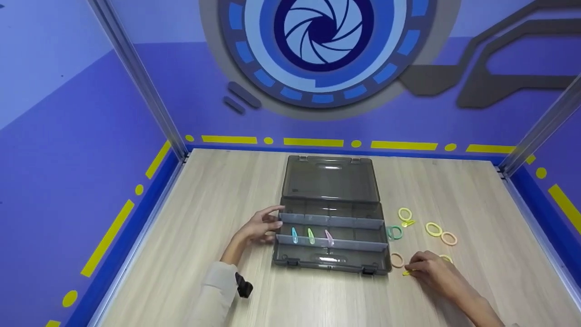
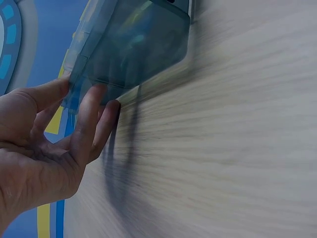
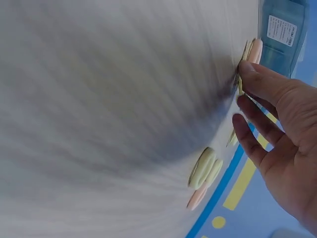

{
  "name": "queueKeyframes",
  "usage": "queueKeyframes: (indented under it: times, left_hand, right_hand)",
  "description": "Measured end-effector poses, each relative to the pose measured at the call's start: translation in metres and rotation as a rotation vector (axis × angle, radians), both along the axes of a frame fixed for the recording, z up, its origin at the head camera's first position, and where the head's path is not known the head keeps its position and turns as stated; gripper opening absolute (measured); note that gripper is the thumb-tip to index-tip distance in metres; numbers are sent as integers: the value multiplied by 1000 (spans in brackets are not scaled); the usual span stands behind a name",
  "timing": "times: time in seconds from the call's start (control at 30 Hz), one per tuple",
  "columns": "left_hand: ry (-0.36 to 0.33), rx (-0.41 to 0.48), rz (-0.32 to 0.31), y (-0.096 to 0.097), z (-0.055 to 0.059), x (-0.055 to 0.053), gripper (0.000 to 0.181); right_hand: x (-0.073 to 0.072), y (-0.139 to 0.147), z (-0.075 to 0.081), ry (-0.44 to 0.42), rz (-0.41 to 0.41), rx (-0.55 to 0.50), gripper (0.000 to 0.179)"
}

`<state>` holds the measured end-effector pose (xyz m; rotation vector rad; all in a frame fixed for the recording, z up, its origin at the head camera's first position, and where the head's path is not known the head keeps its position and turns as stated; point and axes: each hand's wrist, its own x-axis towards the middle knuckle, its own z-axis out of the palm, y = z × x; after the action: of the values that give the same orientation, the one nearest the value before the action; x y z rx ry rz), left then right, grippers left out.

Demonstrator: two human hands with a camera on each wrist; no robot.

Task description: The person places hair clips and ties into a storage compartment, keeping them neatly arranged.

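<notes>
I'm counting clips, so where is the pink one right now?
In the head view, the pink clip is at the front divider of the open box, rightmost of three there, just right of the green clip.

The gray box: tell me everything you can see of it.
The box is smoky gray and see-through, seemingly plastic. It sits on the table, its lid open and tipped back at the far side. Two paler dividers run along its length, making three rows. A blue clip, a green clip and a pink clip sit at the nearer divider. Two latches are on its near edge, and the right wrist view shows a white label on it. The left hand touches its left side.
</notes>
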<state>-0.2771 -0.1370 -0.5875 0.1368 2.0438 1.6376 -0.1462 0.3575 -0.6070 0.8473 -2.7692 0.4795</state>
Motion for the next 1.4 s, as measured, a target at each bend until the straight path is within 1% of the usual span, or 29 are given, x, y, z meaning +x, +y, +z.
queueKeyframes:
  times: [0.03,0.1,0.17,0.3,0.4,0.47,0.57,0.7,0.87,1.0,1.17,1.3,1.4]
  left_hand:
    - [1,0,0,0,0,0,57]
    - [4,2,2,0,0,-1,57]
    - [3,8,2,0,1,-2,57]
    - [-1,11,-4,1,2,-3,58]
    - [3,8,-7,1,2,-4,58]
    - [6,5,-10,1,3,-4,58]
    - [7,1,-9,1,4,-5,57]
    - [-10,2,7,1,4,-6,57]
    - [-21,-1,9,-1,1,-1,57]
    - [-17,1,6,-3,1,1,57]
    - [-13,-9,11,-2,3,-1,56]
    - [-5,-7,-1,-1,2,-1,56]
    - [4,-7,-4,0,0,0,56]
  right_hand:
    - [0,0,1,14,3,9,21]
    - [1,0,2,41,-24,50,21]
    - [1,0,4,55,-90,95,22]
    - [2,2,7,14,-234,150,23]
    - [3,4,6,-15,-291,171,24]
    - [5,6,5,-17,-307,181,25]
    - [6,6,4,-2,-301,188,22]
    - [6,5,4,2,-303,191,22]
    - [8,-1,1,-68,-336,182,25]
    - [9,-6,0,-104,-366,157,18]
    - [6,-7,0,-135,-390,159,12]
    - [4,-4,-1,-135,-408,97,9]
    - [3,0,0,-174,-438,9,12]
